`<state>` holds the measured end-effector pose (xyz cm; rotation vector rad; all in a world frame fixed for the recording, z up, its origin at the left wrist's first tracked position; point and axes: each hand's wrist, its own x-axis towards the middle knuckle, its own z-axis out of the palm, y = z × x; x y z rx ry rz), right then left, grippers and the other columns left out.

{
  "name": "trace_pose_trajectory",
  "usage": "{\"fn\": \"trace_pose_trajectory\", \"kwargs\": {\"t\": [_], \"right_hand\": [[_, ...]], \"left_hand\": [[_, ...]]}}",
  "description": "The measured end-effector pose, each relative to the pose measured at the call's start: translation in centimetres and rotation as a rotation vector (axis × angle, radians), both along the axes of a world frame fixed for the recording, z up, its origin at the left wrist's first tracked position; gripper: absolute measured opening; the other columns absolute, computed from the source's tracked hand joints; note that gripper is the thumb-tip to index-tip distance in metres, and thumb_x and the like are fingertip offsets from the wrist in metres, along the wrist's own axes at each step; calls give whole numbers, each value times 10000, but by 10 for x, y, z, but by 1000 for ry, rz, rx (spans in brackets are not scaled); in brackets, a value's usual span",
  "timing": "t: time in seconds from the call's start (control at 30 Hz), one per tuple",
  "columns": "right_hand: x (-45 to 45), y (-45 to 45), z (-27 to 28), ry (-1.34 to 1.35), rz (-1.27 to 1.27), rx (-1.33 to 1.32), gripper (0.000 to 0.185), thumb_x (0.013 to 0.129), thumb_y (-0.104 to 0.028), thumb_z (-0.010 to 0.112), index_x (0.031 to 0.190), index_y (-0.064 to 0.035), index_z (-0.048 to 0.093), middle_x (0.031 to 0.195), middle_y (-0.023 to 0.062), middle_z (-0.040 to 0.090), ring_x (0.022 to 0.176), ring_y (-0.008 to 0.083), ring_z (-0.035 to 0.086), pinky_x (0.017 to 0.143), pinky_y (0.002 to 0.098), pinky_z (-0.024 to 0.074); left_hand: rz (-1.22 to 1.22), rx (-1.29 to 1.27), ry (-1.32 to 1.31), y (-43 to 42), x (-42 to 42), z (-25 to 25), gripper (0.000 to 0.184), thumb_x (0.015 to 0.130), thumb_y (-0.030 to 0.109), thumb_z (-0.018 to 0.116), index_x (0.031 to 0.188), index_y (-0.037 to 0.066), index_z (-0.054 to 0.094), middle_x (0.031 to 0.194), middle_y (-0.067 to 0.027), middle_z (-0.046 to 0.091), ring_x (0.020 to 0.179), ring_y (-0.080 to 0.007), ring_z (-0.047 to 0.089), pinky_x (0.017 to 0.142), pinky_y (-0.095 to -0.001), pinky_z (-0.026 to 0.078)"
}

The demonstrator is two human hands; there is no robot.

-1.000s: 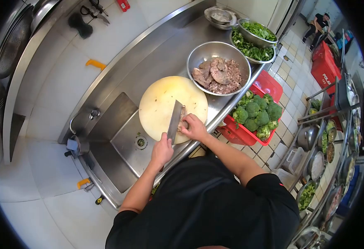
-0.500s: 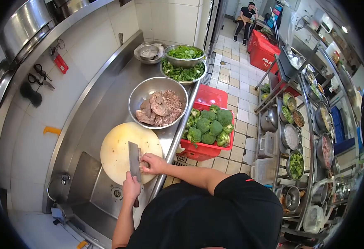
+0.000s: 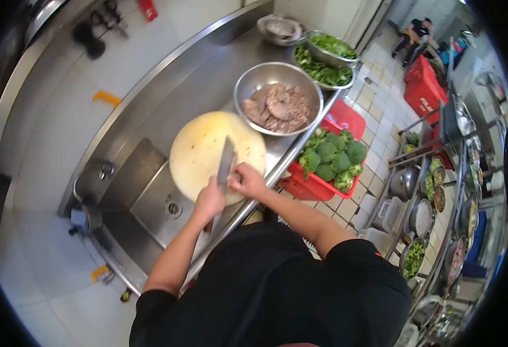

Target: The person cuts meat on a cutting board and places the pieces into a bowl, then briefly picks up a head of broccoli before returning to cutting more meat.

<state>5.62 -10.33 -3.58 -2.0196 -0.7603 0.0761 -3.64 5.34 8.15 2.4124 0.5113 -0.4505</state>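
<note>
My left hand [image 3: 210, 199] is wrapped round the handle of a cleaver [image 3: 226, 162], its broad blade pointing away from me over the round chopping board [image 3: 199, 141]. Close beside the blade, on its right, my right hand [image 3: 248, 180] is closed, fingers curled, on a small piece of meat that is mostly hidden. The board rests across the edge of a steel sink. Just beyond it a large steel bowl [image 3: 248, 87] holds chopped meat [image 3: 297, 110] with bigger brown pieces on top.
Bowls of leafy greens [image 3: 332, 72] stand at the counter's far end, near smaller bowls [image 3: 280, 29]. On the floor at right is a red crate [image 3: 306, 188] of broccoli [image 3: 335, 156]. Shelving with filled bowls [image 3: 420, 217] lines the right. A person [image 3: 419, 34] is at the back.
The view has turned and shifted, so the board and bowls appear further right and higher. Both hands stay at the board, the left still on the cleaver, the right still beside the blade.
</note>
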Motion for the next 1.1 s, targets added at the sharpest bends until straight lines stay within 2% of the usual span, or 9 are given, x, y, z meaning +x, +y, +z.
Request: {"fn": "trace_pose_trajectory", "kwargs": {"t": [0.13, 0.23, 0.37, 0.5, 0.7, 0.8, 0.9, 1.03, 1.1], "right_hand": [[-2, -1, -4, -74, -2, 77, 320, 822, -265, 722, 1030, -39, 635, 978, 156, 637, 908, 349, 650, 808, 425, 544], [-2, 0, -5, -63, -19, 52, 323, 818, -264, 725, 1038, -45, 637, 985, 152, 638, 916, 349, 652, 810, 425, 545], [-3, -1, -4, -33, -30, 34, 328, 822, -269, 715, 1059, -54, 644, 996, 151, 641, 929, 349, 656, 820, 424, 549], [-4, -3, 5, -6, -24, 17, 317, 818, -240, 727, 1040, -38, 628, 989, 160, 636, 941, 358, 647, 833, 421, 539], [-4, 0, 1, -13, -29, 8, 322, 809, -235, 739, 1035, -34, 627, 989, 161, 641, 928, 353, 655, 826, 422, 545], [-4, -1, 2, -26, -12, 20, 315, 805, -224, 745, 1029, -37, 629, 989, 162, 645, 916, 352, 662, 815, 420, 550], [-2, -2, -1, -48, -22, 39, 297, 801, -216, 752, 1020, -52, 635, 985, 161, 650, 896, 355, 666, 796, 419, 555], [1, -3, -5, -45, -23, -1, 295, 806, -245, 762, 1012, -71, 643, 982, 157, 650, 906, 355, 669, 800, 429, 559], [-5, -4, -7, -28, -37, -20, 296, 809, -258, 766, 1010, -76, 646, 981, 156, 651, 910, 356, 671, 803, 434, 561]], "left_hand": [[10, -56, 18, 9, 10, -3, 277, 1022, 204, 480, 1182, -20, 453, 909, -355, 672, 888, -515, 680, 804, -593, 520], [-37, -11, 100, 14, -24, 23, 317, 1012, 208, 495, 1230, -20, 460, 973, -356, 680, 951, -523, 670, 873, -588, 506], [-9, -22, 117, 8, -12, 13, 313, 1018, 200, 486, 1231, -28, 471, 945, -352, 684, 906, -498, 691, 844, -571, 530], [-25, 38, 21, -3, 25, -3, 314, 1010, 187, 485, 1228, -39, 476, 963, -358, 682, 947, -502, 684, 866, -562, 530], [-82, -4, 99, 17, -20, 13, 330, 991, 180, 502, 1232, -45, 482, 991, -354, 687, 961, -500, 686, 869, -569, 525], [-78, -17, 20, 10, 4, -7, 325, 1004, 196, 482, 1212, -54, 472, 918, -341, 691, 869, -491, 701, 824, -577, 531], [-42, -56, 54, 4, 38, -6, 318, 1006, 196, 476, 1200, -55, 473, 884, -331, 692, 849, -487, 705, 805, -586, 530], [-124, 43, 156, 9, -15, 12, 443, 1009, 227, 486, 1343, -58, 428, 1017, -390, 674, 921, -473, 715, 890, -539, 541], [-75, 13, 148, 10, -21, -9, 512, 970, 240, 561, 1401, -2, 429, 1118, -364, 677, 1009, -512, 685, 966, -522, 510]]}}
